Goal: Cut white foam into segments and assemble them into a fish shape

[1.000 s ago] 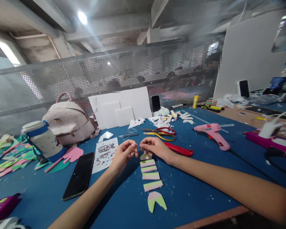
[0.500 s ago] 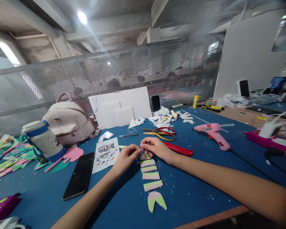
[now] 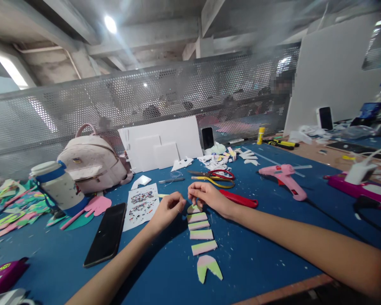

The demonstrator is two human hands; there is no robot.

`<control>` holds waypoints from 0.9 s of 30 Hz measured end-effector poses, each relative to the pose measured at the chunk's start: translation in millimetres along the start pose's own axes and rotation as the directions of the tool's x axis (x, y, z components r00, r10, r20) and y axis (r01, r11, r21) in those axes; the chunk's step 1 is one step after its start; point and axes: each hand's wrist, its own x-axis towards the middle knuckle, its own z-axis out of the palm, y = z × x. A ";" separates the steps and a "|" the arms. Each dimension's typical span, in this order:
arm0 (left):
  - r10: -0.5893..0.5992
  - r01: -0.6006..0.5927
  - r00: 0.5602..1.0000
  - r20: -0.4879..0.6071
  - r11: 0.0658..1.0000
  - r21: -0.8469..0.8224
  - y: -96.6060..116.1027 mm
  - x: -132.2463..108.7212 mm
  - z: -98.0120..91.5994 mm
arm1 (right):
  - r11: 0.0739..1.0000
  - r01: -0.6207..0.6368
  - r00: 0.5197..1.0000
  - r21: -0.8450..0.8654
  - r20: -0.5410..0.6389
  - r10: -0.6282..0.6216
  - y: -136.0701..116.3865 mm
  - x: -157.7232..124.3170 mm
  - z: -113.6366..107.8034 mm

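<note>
My left hand (image 3: 168,212) hovers just left of the foam head piece, its fingers curled and pinched; a tiny glint shows at the fingertips, too small to name. Above the head piece (image 3: 194,209), my right hand (image 3: 208,198) has thumb and fingers closed together, and whatever they hold is hidden. A small gap separates the two hands. Below them a row of pale pink and green foam strips (image 3: 201,234) lies on the blue table (image 3: 250,262), ending in a notched foam tail (image 3: 208,267).
Left of my hands are a sheet with small colourful bits (image 3: 142,206) and a black phone (image 3: 105,235). Scissors (image 3: 214,176), a red utility knife (image 3: 239,198) and a pink glue gun (image 3: 284,178) lie beyond and to the right. A bottle (image 3: 59,188) stands by the backpack (image 3: 93,163).
My fingertips, close together before, have parted slightly, the left hand drawing back a little to the left. More of the head piece's pale green shows. The other foam pieces have not moved.
</note>
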 end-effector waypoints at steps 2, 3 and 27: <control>-0.009 0.009 1.000 -0.009 1.000 -0.017 0.8 -0.2 -0.2 | 1.000 0.003 1.000 -0.003 -0.011 -0.003 1.2 0.7 -0.7; -0.016 0.015 1.000 -0.018 0.999 -0.029 1.0 -0.3 -0.1 | 1.000 0.005 1.000 -0.007 -0.020 -0.006 2.0 1.0 -1.1; -0.023 0.015 0.982 -0.186 0.999 -0.044 0.7 0.9 0.9 | 0.977 0.079 0.989 -0.199 -0.105 -0.101 2.2 1.0 -3.3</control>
